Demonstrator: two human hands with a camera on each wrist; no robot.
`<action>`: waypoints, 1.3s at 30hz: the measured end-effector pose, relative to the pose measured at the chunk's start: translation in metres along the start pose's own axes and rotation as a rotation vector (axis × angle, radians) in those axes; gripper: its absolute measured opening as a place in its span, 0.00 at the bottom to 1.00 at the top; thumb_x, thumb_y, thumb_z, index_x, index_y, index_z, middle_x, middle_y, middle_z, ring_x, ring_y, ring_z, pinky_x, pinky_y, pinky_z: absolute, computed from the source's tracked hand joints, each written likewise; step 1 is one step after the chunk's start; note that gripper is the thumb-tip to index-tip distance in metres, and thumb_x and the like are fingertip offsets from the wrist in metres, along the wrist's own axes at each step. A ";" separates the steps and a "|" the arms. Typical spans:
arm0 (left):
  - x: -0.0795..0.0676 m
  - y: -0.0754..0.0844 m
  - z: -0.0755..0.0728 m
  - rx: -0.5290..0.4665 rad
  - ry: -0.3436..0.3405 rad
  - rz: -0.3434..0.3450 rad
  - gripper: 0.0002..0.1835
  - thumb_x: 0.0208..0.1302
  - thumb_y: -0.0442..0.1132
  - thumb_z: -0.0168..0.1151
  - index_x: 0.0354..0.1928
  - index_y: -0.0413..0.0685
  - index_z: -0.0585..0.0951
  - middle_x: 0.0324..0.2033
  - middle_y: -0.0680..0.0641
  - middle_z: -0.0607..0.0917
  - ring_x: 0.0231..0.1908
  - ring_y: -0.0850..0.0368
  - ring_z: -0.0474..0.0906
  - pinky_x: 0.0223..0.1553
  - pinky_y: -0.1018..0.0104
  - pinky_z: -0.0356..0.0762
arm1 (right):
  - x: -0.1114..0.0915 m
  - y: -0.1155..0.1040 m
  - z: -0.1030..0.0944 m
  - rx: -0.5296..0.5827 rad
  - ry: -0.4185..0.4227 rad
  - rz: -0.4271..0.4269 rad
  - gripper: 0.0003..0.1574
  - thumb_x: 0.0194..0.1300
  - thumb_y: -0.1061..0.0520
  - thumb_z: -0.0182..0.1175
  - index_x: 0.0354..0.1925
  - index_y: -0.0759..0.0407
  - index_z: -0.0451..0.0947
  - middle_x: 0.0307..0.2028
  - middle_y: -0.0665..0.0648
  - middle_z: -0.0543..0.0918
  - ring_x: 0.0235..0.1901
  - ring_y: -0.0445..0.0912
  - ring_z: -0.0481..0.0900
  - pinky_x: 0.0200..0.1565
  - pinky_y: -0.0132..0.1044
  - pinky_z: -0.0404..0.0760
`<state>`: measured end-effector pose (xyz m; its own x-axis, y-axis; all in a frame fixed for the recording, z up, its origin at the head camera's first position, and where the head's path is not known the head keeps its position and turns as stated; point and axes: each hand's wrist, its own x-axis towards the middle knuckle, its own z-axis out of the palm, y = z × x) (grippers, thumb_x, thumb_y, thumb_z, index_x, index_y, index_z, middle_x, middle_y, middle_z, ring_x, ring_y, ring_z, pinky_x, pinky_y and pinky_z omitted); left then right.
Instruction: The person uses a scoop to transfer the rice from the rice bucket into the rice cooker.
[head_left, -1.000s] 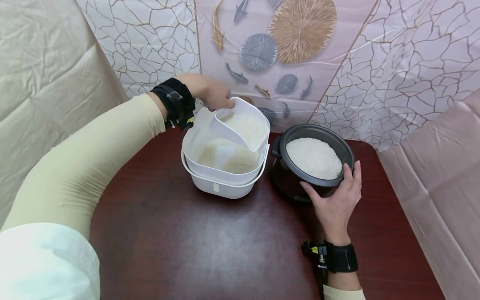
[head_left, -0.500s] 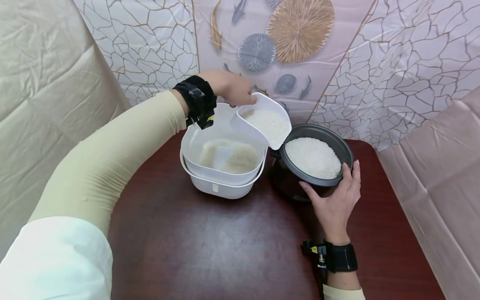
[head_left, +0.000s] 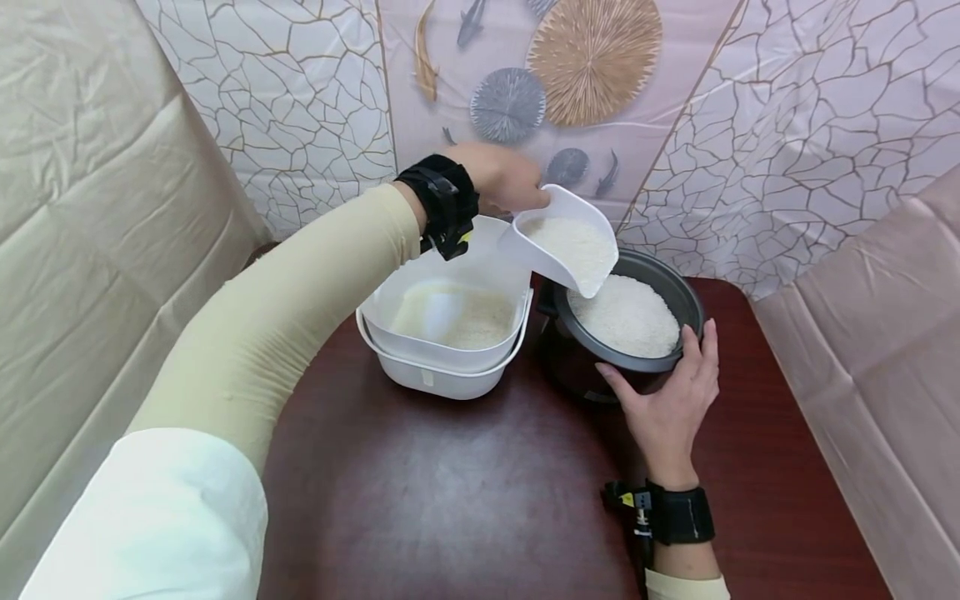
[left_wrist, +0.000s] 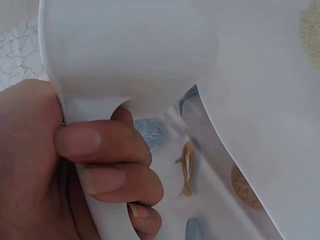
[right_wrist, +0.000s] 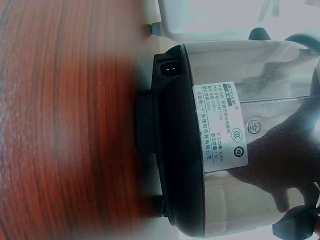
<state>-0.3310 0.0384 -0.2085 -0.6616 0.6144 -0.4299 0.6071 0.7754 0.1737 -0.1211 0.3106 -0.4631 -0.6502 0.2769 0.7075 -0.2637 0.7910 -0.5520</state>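
My left hand (head_left: 504, 177) grips the handle of a white scoop (head_left: 522, 242) filled with rice; in the left wrist view the fingers (left_wrist: 110, 140) curl round that handle. The scoop tilts, its lip over the left side of a rice cooker (head_left: 581, 367). White rice (head_left: 630, 321) fills much of the cooker's dark pot. My right hand (head_left: 671, 400) holds the cooker's near right rim, thumb in front and fingertips at the edge. In the right wrist view the cooker's shiny body (right_wrist: 235, 200) shows a label and a power socket.
Left of the cooker stands a white rice container (head_left: 450, 379) with a carrying handle and some rice (head_left: 480, 321) on its bottom. Both stand on a dark red wooden table (head_left: 450, 500). A patterned cloth (head_left: 315, 100) hangs close behind.
My left hand has carried the full scoop rightward from above the white container to the cooker's rim. The right hand keeps its place on the cooker.
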 end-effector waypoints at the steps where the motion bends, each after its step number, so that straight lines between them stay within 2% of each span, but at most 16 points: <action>1: 0.002 0.002 0.000 -0.003 0.001 -0.005 0.22 0.81 0.54 0.38 0.28 0.52 0.68 0.17 0.58 0.68 0.17 0.64 0.64 0.25 0.68 0.66 | 0.000 0.000 0.000 0.002 0.000 0.000 0.74 0.45 0.21 0.78 0.77 0.59 0.64 0.82 0.55 0.55 0.80 0.55 0.54 0.69 0.73 0.52; 5: 0.007 0.009 -0.001 0.038 0.024 -0.016 0.21 0.80 0.52 0.38 0.29 0.51 0.69 0.19 0.56 0.70 0.19 0.61 0.67 0.29 0.66 0.68 | -0.001 0.000 0.000 0.005 -0.003 0.005 0.75 0.44 0.22 0.79 0.77 0.60 0.65 0.82 0.55 0.55 0.80 0.55 0.54 0.69 0.73 0.52; 9: 0.010 0.016 -0.003 0.127 0.026 -0.035 0.19 0.79 0.50 0.37 0.40 0.47 0.75 0.37 0.48 0.78 0.37 0.53 0.76 0.47 0.59 0.72 | -0.001 0.000 0.000 0.003 -0.002 0.002 0.75 0.45 0.21 0.78 0.77 0.60 0.64 0.82 0.55 0.55 0.80 0.55 0.54 0.69 0.74 0.52; 12: 0.013 0.020 -0.003 0.175 0.022 -0.055 0.20 0.80 0.51 0.36 0.47 0.48 0.75 0.48 0.45 0.77 0.49 0.49 0.75 0.56 0.54 0.70 | -0.001 0.001 0.000 0.001 0.000 -0.001 0.75 0.46 0.20 0.77 0.77 0.59 0.64 0.82 0.55 0.55 0.80 0.55 0.53 0.69 0.74 0.52; 21: 0.015 0.025 -0.004 0.189 0.018 -0.093 0.18 0.78 0.52 0.37 0.43 0.50 0.74 0.41 0.48 0.79 0.45 0.51 0.75 0.57 0.55 0.69 | -0.001 0.001 0.000 -0.004 0.010 -0.012 0.76 0.46 0.16 0.73 0.76 0.61 0.65 0.82 0.55 0.56 0.80 0.55 0.54 0.69 0.73 0.52; 24: 0.013 0.026 -0.006 0.191 0.025 -0.119 0.19 0.77 0.52 0.38 0.47 0.49 0.76 0.45 0.47 0.80 0.46 0.51 0.76 0.58 0.54 0.69 | 0.000 0.000 -0.001 -0.007 0.010 -0.018 0.76 0.46 0.16 0.73 0.76 0.62 0.65 0.82 0.55 0.56 0.80 0.55 0.54 0.69 0.73 0.52; 27: 0.011 0.027 -0.007 0.195 0.026 -0.142 0.21 0.77 0.51 0.38 0.55 0.48 0.76 0.53 0.46 0.79 0.50 0.50 0.75 0.61 0.53 0.66 | 0.001 0.000 -0.001 -0.007 0.006 -0.018 0.76 0.46 0.16 0.73 0.76 0.62 0.65 0.82 0.55 0.56 0.80 0.55 0.54 0.68 0.73 0.53; 30: 0.010 0.029 -0.007 0.202 0.039 -0.150 0.22 0.76 0.50 0.39 0.57 0.48 0.77 0.57 0.45 0.78 0.54 0.48 0.74 0.64 0.51 0.64 | 0.001 0.001 0.000 -0.005 0.004 -0.014 0.76 0.46 0.16 0.73 0.76 0.61 0.65 0.82 0.56 0.56 0.80 0.55 0.54 0.68 0.73 0.53; 35: 0.014 0.030 -0.005 0.244 0.077 -0.145 0.20 0.74 0.50 0.40 0.52 0.49 0.78 0.54 0.46 0.80 0.53 0.48 0.75 0.65 0.49 0.66 | 0.001 0.001 0.000 0.003 0.001 -0.010 0.75 0.46 0.18 0.75 0.76 0.61 0.65 0.82 0.55 0.56 0.80 0.55 0.54 0.69 0.73 0.52; 39: 0.018 0.031 -0.004 0.272 0.084 -0.143 0.20 0.75 0.50 0.41 0.52 0.49 0.79 0.50 0.47 0.80 0.51 0.49 0.75 0.63 0.50 0.66 | 0.000 0.001 -0.001 0.008 0.000 -0.008 0.75 0.45 0.20 0.77 0.76 0.61 0.65 0.82 0.55 0.56 0.80 0.55 0.54 0.69 0.73 0.52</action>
<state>-0.3259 0.0745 -0.2075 -0.7759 0.5206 -0.3562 0.5932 0.7942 -0.1314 -0.1212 0.3118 -0.4630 -0.6483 0.2707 0.7116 -0.2747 0.7886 -0.5502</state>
